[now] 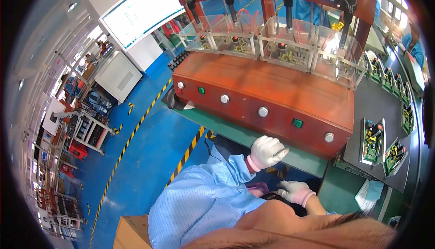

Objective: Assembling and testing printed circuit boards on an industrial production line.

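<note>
My left hand [266, 153], in a white glove with a pink cuff, is raised in front of the green bench edge [240, 131]. Its fingers are curled in, and whatever they may hold is hidden. Lower and to the right, close to my body, my right hand [297, 192] wears the same kind of glove. Its fingers bend over a dark thing [273, 196] too hidden to name, beside a purple item [257, 189]. Beyond both hands stands a red-brown test fixture [258, 86] with round silver buttons, green switches, clear covers and toggle clamps.
Circuit boards in metal frames [373, 141] stand on the dark bench [369, 99] at right, with several more behind. Papers [368, 194] lie at lower right. A cardboard box [131, 233], a white cabinet [118, 76], a cart [90, 131] and a large screen [141, 11] are at left.
</note>
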Demonstrator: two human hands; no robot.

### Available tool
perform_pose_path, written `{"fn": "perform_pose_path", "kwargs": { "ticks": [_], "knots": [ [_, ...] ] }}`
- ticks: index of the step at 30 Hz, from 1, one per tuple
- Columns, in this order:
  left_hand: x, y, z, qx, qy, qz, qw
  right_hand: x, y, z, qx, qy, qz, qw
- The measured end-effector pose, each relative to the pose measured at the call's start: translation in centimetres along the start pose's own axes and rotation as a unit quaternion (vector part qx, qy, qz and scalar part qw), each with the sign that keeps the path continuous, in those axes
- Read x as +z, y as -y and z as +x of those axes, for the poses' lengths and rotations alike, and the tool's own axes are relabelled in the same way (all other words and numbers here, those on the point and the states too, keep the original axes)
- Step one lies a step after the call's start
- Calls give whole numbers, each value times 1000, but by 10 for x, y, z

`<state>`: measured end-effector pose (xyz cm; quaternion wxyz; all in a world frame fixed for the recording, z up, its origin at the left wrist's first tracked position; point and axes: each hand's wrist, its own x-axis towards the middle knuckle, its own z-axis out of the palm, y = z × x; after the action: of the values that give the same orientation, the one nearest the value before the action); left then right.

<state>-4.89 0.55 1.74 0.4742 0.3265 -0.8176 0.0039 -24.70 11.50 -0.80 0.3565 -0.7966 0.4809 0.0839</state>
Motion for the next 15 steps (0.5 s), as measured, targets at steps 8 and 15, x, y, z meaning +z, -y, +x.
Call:
{"fn": "perform_pose_path", "kwargs": {
  "ticks": [8,15],
  "knots": [
    [-3,3,-5,-4,-4,25,1000,-3,0,5,-12,7,-7,1000],
    [0,-1,1,28,-13,-4,1000,7,1,1,-22,-53,18,998]
  ]
}}
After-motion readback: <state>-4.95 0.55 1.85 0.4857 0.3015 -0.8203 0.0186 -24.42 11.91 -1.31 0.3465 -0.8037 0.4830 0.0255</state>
